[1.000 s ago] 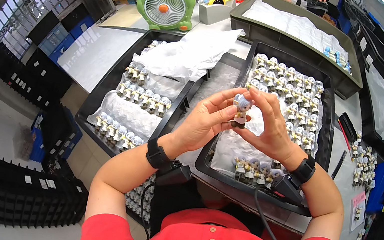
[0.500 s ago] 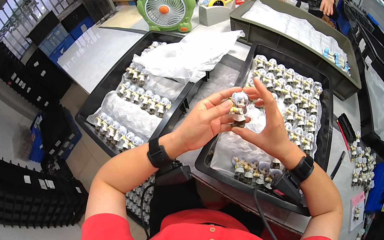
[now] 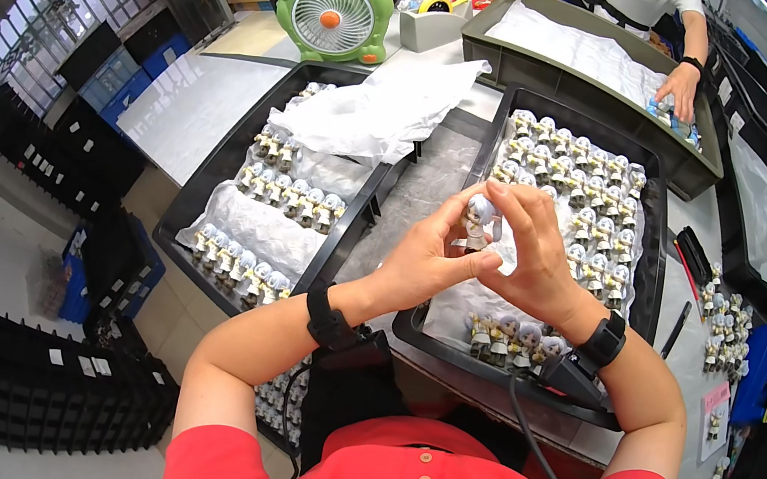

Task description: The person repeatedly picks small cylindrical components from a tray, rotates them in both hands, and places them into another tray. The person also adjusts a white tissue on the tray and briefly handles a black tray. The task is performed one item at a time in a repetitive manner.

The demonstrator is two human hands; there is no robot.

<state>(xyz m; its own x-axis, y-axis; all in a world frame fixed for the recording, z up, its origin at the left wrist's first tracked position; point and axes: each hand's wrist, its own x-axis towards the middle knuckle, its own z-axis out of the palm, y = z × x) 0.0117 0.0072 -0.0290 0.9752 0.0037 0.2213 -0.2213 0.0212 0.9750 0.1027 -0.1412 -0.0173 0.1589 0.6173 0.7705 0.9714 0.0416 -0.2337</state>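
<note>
Between my two hands a small figurine (image 3: 478, 223) with pale hair and light clothing is held upright above the black right tray (image 3: 410, 323). The fingers of my left hand (image 3: 423, 258) close on it from the left, with the thumb near its base. My right hand (image 3: 539, 266) curls round it from the right, fingertips at its head and thumb low by the feet. Part of its body is hidden by the fingers. Rows of similar figurines (image 3: 590, 188) stand in the tray, and several more figurines (image 3: 517, 341) lie at its near end.
Left of my hands lies another black tray (image 3: 179, 218) of figurines, partly covered by white sheeting (image 3: 374, 111). Behind are a green fan (image 3: 333, 13) and an olive bin (image 3: 495, 55), where a co-worker's hand (image 3: 679, 89) reaches in. Loose figurines (image 3: 726, 332) and a blue container (image 3: 759, 373) sit at right.
Both hands have shifted their hold, and the figurine has turned with its face more to the left. My left hand moved slightly right. The co-worker's hand has reached down into the olive bin.
</note>
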